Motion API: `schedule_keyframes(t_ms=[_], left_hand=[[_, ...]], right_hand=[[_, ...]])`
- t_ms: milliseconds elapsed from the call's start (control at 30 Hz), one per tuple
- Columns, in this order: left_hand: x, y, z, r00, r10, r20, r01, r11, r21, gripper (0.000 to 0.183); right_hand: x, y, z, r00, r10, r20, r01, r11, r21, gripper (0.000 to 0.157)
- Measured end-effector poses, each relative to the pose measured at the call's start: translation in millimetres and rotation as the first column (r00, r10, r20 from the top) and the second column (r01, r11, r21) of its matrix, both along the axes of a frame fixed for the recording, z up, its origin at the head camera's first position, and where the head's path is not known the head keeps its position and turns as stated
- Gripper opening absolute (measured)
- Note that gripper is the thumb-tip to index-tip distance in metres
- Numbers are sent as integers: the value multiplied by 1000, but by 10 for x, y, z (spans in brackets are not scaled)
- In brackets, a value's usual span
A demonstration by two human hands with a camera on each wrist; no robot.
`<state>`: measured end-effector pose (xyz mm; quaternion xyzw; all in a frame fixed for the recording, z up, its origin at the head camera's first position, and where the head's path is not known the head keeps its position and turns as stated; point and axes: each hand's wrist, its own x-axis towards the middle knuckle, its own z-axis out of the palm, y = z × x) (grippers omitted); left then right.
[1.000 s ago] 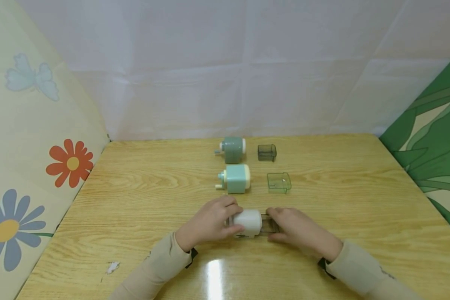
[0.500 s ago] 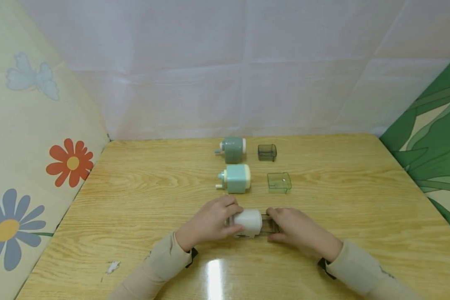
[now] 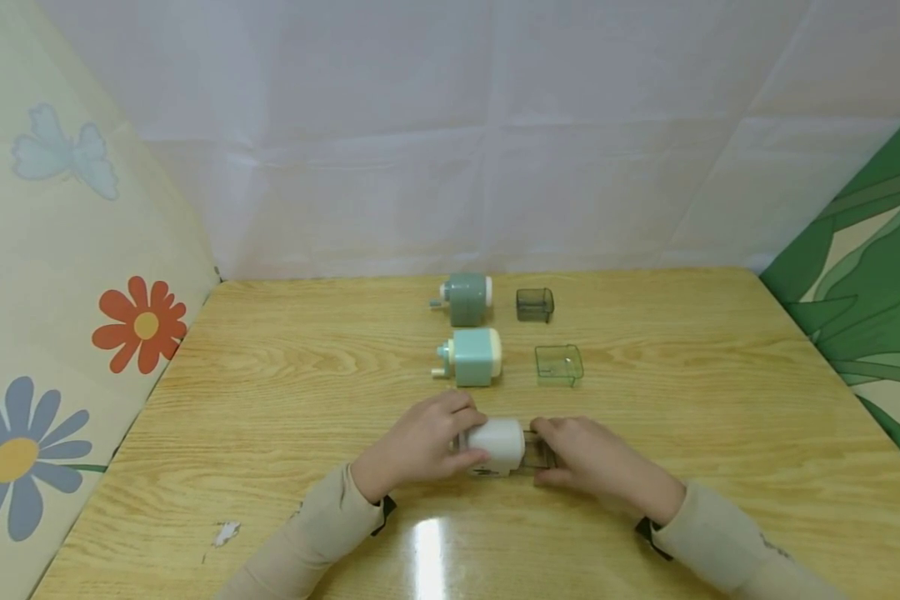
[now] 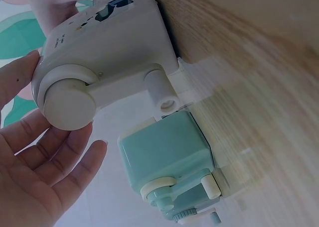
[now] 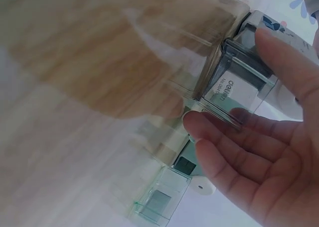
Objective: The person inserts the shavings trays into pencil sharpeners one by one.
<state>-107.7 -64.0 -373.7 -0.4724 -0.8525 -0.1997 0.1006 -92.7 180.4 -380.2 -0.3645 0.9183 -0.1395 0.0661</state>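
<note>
A white crank pencil sharpener (image 3: 498,444) lies near the middle of the table, gripped at its crank end by my left hand (image 3: 423,437). Its round knob and crank arm (image 4: 124,86) show in the left wrist view. My right hand (image 3: 600,462) pinches a smoky clear shavings drawer (image 5: 239,80) between thumb and fingers. The drawer lines up with the sharpener's other end and seems partly inside it; how deep is hidden. Beyond the hands stands a mint-green sharpener (image 3: 472,358), with a clear green drawer (image 3: 558,365) to its right.
Farther back are a dark green sharpener (image 3: 468,300) and its smoky drawer (image 3: 534,305), set apart from each other. A white cloth (image 3: 420,167) rises behind the wooden table (image 3: 285,358). A patch of worn surface (image 3: 227,534) marks the front left.
My right hand has shifted very slightly left with the drawer, towards the white sharpener. My left hand and the other sharpeners stay where they were.
</note>
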Motion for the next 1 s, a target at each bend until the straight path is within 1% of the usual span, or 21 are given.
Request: schedule_keyframes(t_ms=[133, 367, 467, 600, 667, 733, 867, 1000], left_hand=[[1, -5, -3, 1000, -5, -9, 5, 1000, 1, 34], [-1, -7, -10, 1000, -6, -17, 6, 1000, 3, 34], [-1, -5, -7, 1000, -7, -13, 7, 1000, 3, 34], [-2, -2, -1, 1000, -5, -12, 5, 1000, 1, 34], [0, 0, 0, 1000, -3, -8, 3, 1000, -2, 35], [2, 0, 1, 1000, 2, -5, -2, 1000, -5, 35], [1, -1, 3, 1000, 7, -2, -7, 1000, -7, 36], [-1, 2, 3, 1000, 4, -4, -4, 1000, -7, 35]], right_hand=[[3, -24, 2, 1000, 15, -11, -15, 1000, -6, 44], [-9, -52, -25, 1000, -2, 5, 2, 1000, -3, 51], [-5, -34, -12, 999, -11, 30, 11, 1000, -6, 60], [9, 19, 37, 996, -55, 76, 56, 998, -13, 71], [15, 48, 60, 993, -77, 91, 79, 997, -17, 70], [17, 69, 75, 991, -88, 99, 90, 996, -22, 66], [1, 87, 78, 992, -66, 111, 72, 996, -50, 54], [-12, 80, 62, 991, -51, 124, 60, 995, -73, 50]])
